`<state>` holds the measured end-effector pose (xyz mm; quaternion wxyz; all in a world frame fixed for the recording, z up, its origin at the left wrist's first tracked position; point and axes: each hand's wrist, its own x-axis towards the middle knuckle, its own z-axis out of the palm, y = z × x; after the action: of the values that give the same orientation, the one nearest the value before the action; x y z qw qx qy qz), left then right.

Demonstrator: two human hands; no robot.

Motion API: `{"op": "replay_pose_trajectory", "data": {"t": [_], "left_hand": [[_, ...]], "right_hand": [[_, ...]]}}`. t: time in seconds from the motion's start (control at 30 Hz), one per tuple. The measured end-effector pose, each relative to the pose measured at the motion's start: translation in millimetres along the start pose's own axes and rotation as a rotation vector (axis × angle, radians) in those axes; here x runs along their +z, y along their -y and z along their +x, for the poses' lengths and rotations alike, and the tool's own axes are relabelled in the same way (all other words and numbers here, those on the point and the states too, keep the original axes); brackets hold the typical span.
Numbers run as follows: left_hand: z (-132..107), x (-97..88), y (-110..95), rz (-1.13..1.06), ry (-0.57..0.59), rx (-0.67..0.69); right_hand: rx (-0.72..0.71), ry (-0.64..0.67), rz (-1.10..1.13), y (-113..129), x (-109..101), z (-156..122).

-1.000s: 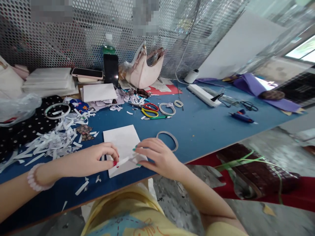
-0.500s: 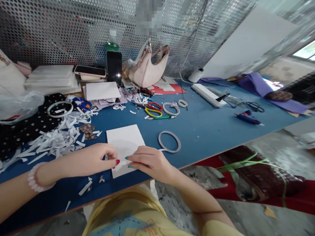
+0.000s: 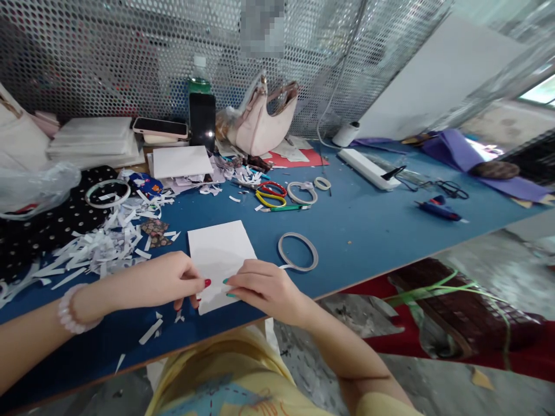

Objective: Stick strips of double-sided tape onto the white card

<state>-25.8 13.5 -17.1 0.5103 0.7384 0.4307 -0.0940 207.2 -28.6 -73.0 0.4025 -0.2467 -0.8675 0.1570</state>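
A white square card (image 3: 223, 245) lies at the table's front edge under both hands. My left hand (image 3: 167, 280) is at its left edge, fingers bent. One red-nailed fingertip rests on the card and the others hang at its edge; whatever they pinch is too small to make out. On the card's right side, my right hand (image 3: 266, 292) is closed, its green-nailed fingertips pressed together on a narrow strip of tape. That strip runs to a thin roll of tape (image 3: 315, 254) lying flat to the right of the card.
Paper scraps (image 3: 117, 237) are heaped on the left. Behind the card lie red-and-yellow-handled scissors (image 3: 271, 200), a green cutter (image 3: 290, 207) and more tape rolls (image 3: 302, 193). A pink handbag (image 3: 255, 130) and a phone (image 3: 202, 122) stand at the back; a blue glue gun (image 3: 440, 209) lies right.
My left hand's fingers have loosened and dropped slightly, reaching past the card's left edge. My right hand, the card and the tape roll have stayed nearly in place.
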Motion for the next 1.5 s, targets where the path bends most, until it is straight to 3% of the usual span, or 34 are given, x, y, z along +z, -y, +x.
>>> {"op": "replay_pose_trajectory", "data": {"t": [0.33,0.5,0.57,0.7,0.8,0.93,1.23,1.5], "left_hand": [[5,11.0,2,0.05,-0.114,-0.071],[2,8.7,-3,0.288,-0.18,-0.104],[2,6.5,2,0.371,-0.245,-0.029],[5,-0.6,27,0.543,-0.423,0.362],[7,-5.8,47,0.702,-0.391,0.524],[8,-6.6,55,0.806,-0.306,0.48],[7,-0.6,50,0.785,-0.291,0.481],[22,1.3,59,0.686,-0.566,0.294]], "right_hand": [[-0.034,0.017,-0.14,3,2,-5],[-0.031,-0.004,-0.135,2,-5,-6],[0.016,0.031,-0.124,1,-8,-8],[0.065,0.12,-0.128,-1,-6,-11],[0.073,0.105,-0.12,-3,-3,-11],[0.122,0.084,-0.047,-2,-2,-10],[0.342,0.019,0.048,2,6,-9],[0.405,-0.038,0.044,4,12,-7]]}}
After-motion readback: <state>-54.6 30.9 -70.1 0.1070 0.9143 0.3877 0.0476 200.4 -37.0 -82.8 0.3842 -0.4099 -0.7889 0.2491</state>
